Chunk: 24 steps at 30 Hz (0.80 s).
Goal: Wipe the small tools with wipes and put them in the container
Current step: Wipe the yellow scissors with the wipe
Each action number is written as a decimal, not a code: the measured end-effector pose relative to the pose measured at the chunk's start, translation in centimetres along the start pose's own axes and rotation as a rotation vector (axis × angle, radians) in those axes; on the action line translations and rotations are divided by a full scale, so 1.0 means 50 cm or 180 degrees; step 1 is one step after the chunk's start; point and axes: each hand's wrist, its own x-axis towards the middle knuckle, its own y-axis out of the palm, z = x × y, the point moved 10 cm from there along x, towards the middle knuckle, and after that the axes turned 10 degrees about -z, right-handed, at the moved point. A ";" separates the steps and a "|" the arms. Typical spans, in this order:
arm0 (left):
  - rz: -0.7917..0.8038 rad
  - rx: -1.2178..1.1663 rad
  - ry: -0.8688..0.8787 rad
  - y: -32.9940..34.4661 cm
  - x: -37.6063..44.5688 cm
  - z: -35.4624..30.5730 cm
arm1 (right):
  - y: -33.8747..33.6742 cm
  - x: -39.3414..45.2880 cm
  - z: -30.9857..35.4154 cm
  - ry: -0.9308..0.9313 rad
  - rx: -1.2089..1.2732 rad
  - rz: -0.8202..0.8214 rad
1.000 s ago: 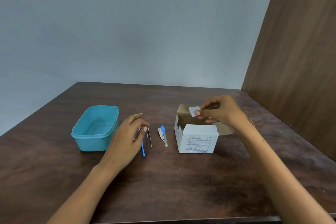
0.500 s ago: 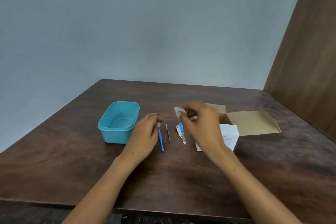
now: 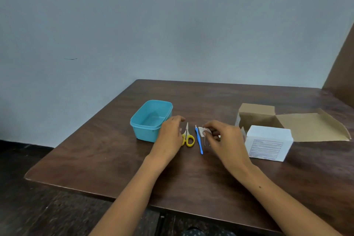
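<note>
Since half a second ago the right hand [image 3: 226, 138], fingers pinching the wipe [image 3: 202, 130], reaches the blue tool [image 3: 199, 141], lying lengthwise just left. Left hand [image 3: 170, 136], relaxed, covers the scissors [image 3: 188, 137] beside the container [image 3: 138, 124].

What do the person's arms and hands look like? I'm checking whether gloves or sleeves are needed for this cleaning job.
Both forearms are bare up to the frame edge, with no sleeves showing. The left hand and right hand wear no gloves; no rings, watch or bracelets are visible. Fingers are uncovered.
</note>
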 end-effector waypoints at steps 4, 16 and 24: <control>0.0065 -0.0019 -0.0053 0.001 -0.011 0.010 | -0.002 0.000 -0.016 0.0245 0.0197 -0.0098; 0.0099 0.0061 -0.0075 0.004 -0.025 -0.005 | -0.008 -0.004 -0.011 0.0148 0.0009 -0.0074; -0.0085 0.0110 0.0034 -0.014 -0.035 -0.022 | -0.012 -0.002 -0.012 0.0171 0.0086 -0.0125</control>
